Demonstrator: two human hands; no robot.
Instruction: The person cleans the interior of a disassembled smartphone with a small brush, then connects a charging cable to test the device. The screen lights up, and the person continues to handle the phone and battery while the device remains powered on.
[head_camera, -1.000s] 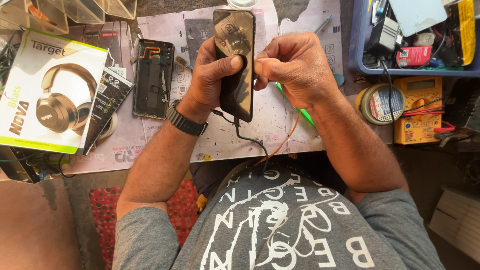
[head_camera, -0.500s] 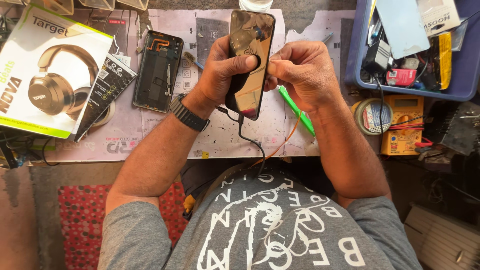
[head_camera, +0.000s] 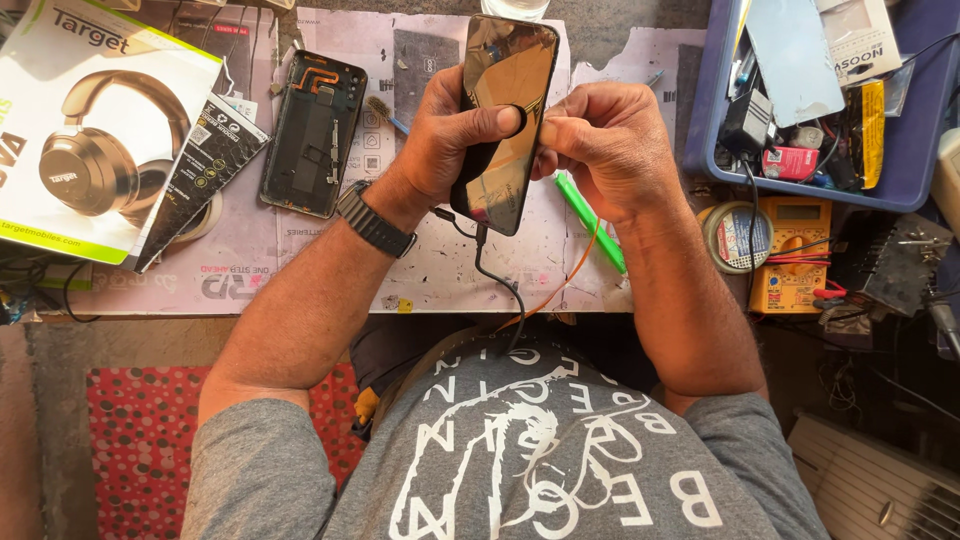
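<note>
My left hand (head_camera: 450, 135) grips a black smartphone (head_camera: 505, 90) upright over the work mat, thumb pressed on its glossy screen. A black cable (head_camera: 497, 280) is plugged into the phone's lower end and hangs toward my lap. My right hand (head_camera: 605, 145) is closed at the phone's right edge, fingertips pinched against it; whatever it pinches is too small to see. A thin orange wire (head_camera: 578, 275) trails down from under that hand. A black watch sits on my left wrist.
An opened phone back housing (head_camera: 313, 132) lies left on the mat (head_camera: 420, 270), beside a headphone box (head_camera: 95, 130). A green tool (head_camera: 590, 222) lies under my right wrist. A yellow multimeter (head_camera: 790, 255), a tape roll (head_camera: 735, 235) and a blue parts bin (head_camera: 910, 150) stand at right.
The phone stays in my left hand, its thumb now on the screen. My right hand stays pinched at its right edge. The view has shifted slightly.
</note>
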